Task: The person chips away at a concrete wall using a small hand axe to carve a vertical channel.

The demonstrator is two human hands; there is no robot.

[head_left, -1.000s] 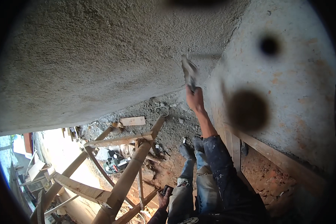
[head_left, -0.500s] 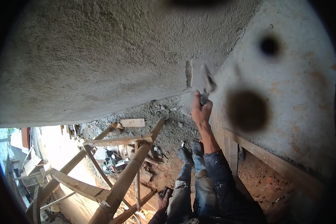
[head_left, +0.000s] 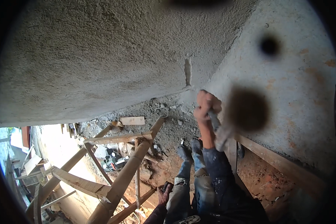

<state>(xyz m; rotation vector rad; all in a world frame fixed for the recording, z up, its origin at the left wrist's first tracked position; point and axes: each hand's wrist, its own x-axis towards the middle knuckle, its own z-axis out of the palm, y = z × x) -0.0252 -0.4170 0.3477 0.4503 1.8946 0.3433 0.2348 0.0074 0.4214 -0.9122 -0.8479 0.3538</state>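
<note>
Timber framing (head_left: 132, 166) hems in the side left of both hands; the left hand (head_left: 163, 195), low by the knee, closes around a small dark object (head_left: 165, 186). Ahead, a groove (head_left: 187, 72) marks the rough wall (head_left: 119, 56). The right hand (head_left: 207, 106) grips a blurred trowel-like tool (head_left: 222, 136), apart from the groove, apparently mid-stroke; work there would call for a wrist turn clear of the plank (head_left: 268, 153) at right.

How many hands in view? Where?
2. The right hand is right of centre, gripping a blurred hand tool; the left hand is lower, beside the left trouser leg, holding a small dark object. Neither is fully hidden.
</note>
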